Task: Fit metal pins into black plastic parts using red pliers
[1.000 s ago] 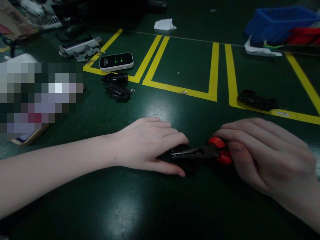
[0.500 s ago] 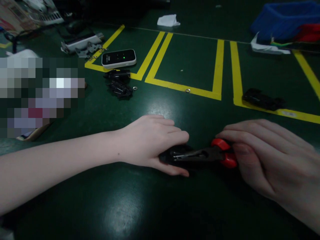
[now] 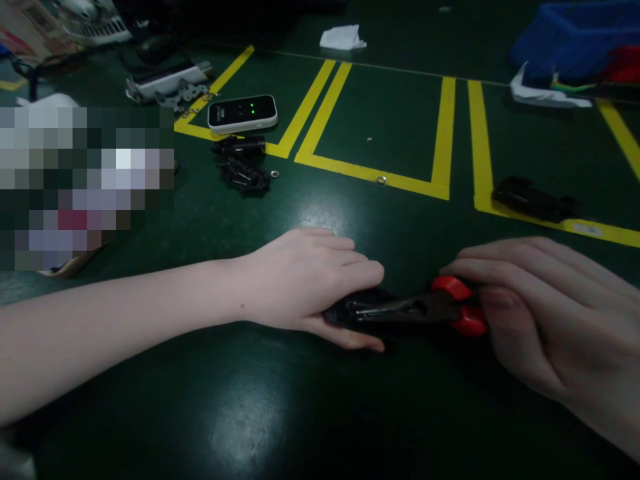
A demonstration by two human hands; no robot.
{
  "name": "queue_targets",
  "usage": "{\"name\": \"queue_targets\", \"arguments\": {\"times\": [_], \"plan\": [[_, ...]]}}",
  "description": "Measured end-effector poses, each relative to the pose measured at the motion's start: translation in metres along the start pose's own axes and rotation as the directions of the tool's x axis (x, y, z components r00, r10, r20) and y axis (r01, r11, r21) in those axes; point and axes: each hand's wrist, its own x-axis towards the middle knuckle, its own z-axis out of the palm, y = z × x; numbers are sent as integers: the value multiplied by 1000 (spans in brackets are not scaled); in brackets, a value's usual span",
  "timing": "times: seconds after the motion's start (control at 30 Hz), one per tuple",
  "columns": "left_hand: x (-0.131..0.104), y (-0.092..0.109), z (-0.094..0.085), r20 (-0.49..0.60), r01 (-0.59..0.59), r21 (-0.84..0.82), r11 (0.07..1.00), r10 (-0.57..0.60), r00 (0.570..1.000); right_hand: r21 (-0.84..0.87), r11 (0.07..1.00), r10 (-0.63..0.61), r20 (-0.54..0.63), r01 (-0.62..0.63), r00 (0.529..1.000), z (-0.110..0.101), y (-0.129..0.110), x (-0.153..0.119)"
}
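My left hand [image 3: 315, 283] lies over a black plastic part [image 3: 345, 310], fingers on its far side and thumb along its near side. Much of that part is hidden under the palm, and its kind does not show. Red-handled pliers [image 3: 430, 308] are in my right hand [image 3: 545, 320], the fingers closed round the grips. Their narrow jaws reach left onto the black part, against its upper side. What the tips pinch, if anything, is too dark to make out.
Beyond my hands lie more black plastic parts [image 3: 245, 175], two small metal rings [image 3: 381, 180], and a white device with green lights [image 3: 243, 113]. Another black part [image 3: 535, 199] sits on yellow tape at right. A blue bin [image 3: 565, 47] stands at the far right, white paper [image 3: 343, 37] at the back.
The whole view has shifted slightly, so everything sits a little further right. Both hands keep their hold, and the pliers stay on the black part. A second green light shows on the white device.
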Motion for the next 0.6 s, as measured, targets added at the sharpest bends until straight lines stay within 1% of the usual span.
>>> {"name": "queue_targets", "arguments": {"times": [0.23,0.4,0.6], "plan": [[1,1,0,8,-14,47,999,14,1000,-5,1000,-19,2,19,1000,0,-2,2],[0,0,1,-6,-17,48,999,18,1000,-20,1000,6,11,-6,1000,-3,1,1],[0,1,1,-8,-18,58,998,19,1000,-30,999,-19,-3,19,1000,2,0,0]]}}
